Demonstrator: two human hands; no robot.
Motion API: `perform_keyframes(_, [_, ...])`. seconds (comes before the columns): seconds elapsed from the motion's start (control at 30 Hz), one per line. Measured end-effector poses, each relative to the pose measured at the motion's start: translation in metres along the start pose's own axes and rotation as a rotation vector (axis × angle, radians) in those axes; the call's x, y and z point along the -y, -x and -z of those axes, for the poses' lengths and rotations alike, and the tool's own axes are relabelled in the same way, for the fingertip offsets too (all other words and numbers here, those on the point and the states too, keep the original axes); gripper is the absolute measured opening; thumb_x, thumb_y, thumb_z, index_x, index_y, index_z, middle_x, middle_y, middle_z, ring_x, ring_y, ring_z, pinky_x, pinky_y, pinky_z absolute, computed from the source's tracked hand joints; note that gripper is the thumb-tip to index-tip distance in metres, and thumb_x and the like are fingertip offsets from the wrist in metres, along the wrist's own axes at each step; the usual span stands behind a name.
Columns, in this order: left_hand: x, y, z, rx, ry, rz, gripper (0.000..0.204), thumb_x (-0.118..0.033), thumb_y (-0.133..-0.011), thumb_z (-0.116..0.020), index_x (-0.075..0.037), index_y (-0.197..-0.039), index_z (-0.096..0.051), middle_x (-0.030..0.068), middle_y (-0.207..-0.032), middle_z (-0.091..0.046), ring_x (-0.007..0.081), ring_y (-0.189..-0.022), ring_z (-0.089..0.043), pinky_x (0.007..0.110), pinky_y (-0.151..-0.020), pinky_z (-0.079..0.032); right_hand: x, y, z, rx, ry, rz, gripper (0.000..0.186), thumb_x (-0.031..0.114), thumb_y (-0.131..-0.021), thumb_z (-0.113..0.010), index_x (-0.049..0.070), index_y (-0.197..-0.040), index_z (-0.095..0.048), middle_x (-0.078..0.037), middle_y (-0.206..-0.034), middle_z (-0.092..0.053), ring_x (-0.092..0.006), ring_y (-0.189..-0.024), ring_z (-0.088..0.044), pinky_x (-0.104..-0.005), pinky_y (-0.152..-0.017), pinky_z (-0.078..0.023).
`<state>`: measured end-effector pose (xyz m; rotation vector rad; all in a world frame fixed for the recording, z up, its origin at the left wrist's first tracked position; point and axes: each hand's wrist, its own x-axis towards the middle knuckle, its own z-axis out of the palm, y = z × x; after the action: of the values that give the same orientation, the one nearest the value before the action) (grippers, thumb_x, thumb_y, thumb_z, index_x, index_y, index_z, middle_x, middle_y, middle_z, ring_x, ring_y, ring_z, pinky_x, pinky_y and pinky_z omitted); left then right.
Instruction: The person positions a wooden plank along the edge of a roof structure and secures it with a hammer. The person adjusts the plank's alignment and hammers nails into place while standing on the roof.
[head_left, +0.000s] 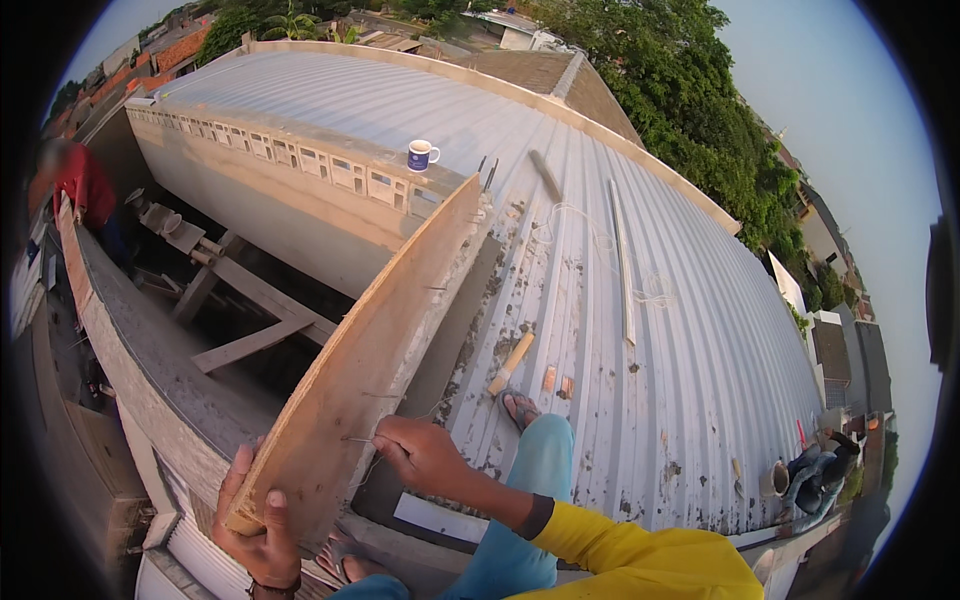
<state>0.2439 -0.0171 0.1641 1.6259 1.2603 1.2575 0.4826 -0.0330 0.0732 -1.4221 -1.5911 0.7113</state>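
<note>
A long plywood board [372, 318] stands on edge along the top of a concrete wall, running away from me. My left hand [258, 525] is closed round its near end, the thumb on the right face and the fingers over the left. My right hand [425, 455] is closed in a pinch close to the board's right face, at a thin wire [357, 438] that sticks out from it. Whether the fingertips hold the wire's tip or a second strand is hard to make out. Further along, other thin metal pieces [436, 288] jut from the same face.
Corrugated metal roofing [680, 400] spreads to the right, with a wooden stick [512, 363], brick pieces [550, 378], a long strip [622, 260] and loose string on it. A mug [422, 155] stands on the block wall. Left lies an open drop with timbers [265, 295]. Two other people work at the far left and right.
</note>
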Motion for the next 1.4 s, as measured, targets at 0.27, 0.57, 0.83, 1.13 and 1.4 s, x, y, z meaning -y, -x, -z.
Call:
perform_keyframes(0.27, [-0.005,-0.007,0.003,0.043,-0.108,-0.038,0.077,-0.040,-0.095,-0.074,0.019,-0.139,-0.053,0.0293,-0.128,-0.067,0.0330,-0.122,-0.066,0.044,-0.106,-0.050,0.028,-0.011,0.023,0.094,0.023,-0.032,0.018,0.016,-0.102,-0.059,0.002,-0.090,-0.057,-0.019,-0.084,-0.062,-0.0428,-0.075,-0.063,-0.0469,-0.066,-0.049])
perform_keyframes(0.57, [-0.014,-0.007,0.002,0.192,-0.191,-0.168,0.061,-0.036,-0.100,-0.070,0.010,-0.140,-0.060,0.0237,-0.134,-0.068,0.0345,-0.120,-0.068,0.041,-0.102,-0.053,-0.011,-0.034,0.003,0.410,-0.338,-0.105,0.025,0.022,-0.107,-0.056,-0.001,-0.098,-0.056,-0.015,-0.080,-0.058,-0.0233,-0.073,-0.055,-0.0401,-0.071,-0.047])
perform_keyframes(0.83, [-0.013,-0.010,0.006,0.200,-0.179,-0.235,0.052,-0.030,-0.102,-0.069,0.010,-0.135,-0.065,0.0239,-0.131,-0.070,0.0317,-0.117,-0.069,0.041,-0.098,-0.055,-0.020,-0.032,-0.017,0.338,-0.420,-0.042,0.025,0.020,-0.109,-0.050,-0.001,-0.096,-0.054,-0.010,-0.078,-0.053,-0.0189,-0.075,-0.051,-0.0363,-0.071,-0.046])
perform_keyframes(1.13, [0.001,-0.002,0.015,0.192,-0.271,-0.165,0.055,-0.033,-0.098,-0.075,0.009,-0.133,-0.066,0.0253,-0.132,-0.069,0.0316,-0.116,-0.068,0.042,-0.098,-0.055,-0.047,-0.010,-0.005,0.326,-0.880,0.149,0.031,0.024,-0.109,-0.049,0.002,-0.088,-0.053,-0.009,-0.094,-0.056,-0.0219,-0.091,-0.054,-0.0363,-0.086,-0.045])
perform_keyframes(1.4, [0.003,-0.012,0.013,0.101,-0.245,-0.146,0.056,-0.026,-0.095,-0.076,0.012,-0.134,-0.062,0.0286,-0.126,-0.071,0.0324,-0.117,-0.071,0.045,-0.107,-0.050,-0.115,0.027,0.038,0.147,-0.212,-0.395,0.032,0.030,-0.108,-0.050,0.004,-0.092,-0.061,-0.007,-0.073,-0.058,-0.0187,-0.067,-0.056,-0.0358,-0.068,-0.046])
